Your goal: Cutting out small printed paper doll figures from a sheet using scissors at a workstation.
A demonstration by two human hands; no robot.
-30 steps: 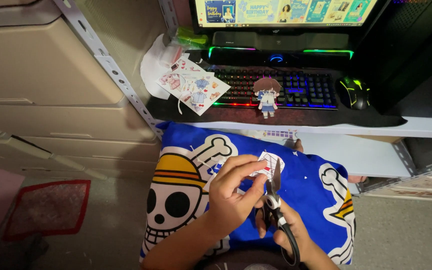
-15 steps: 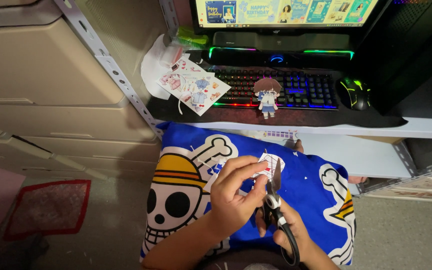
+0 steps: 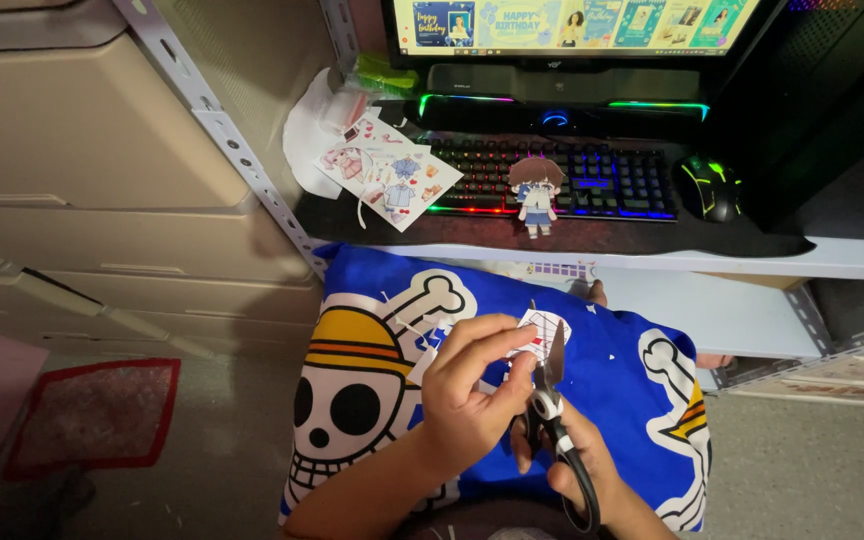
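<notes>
Two hands are seen low in the view, over a blue cushion (image 3: 592, 400) printed with a skull in a straw hat. At the left edge, a red-bordered mat (image 3: 92, 415) is only dimly made out on the floor. The left hand (image 3: 467, 395) is pinched around a small paper cutout (image 3: 540, 335), thumb and forefinger pressed on its lower edge; the picture printed on it cannot be made out. Just to the right, black-handled scissors (image 3: 554, 405) are gripped by the right hand (image 3: 577, 470), which is largely hidden behind the left hand and cut off by the lower edge. The blades are set against the cutout. Farther up, a sheet of printed figures (image 3: 387, 175) and a small standing paper figure (image 3: 536, 195) are seen on the tabletop (image 3: 602, 240). Against the earlier frames, almost nothing is changed: both hands are held as before.
</notes>
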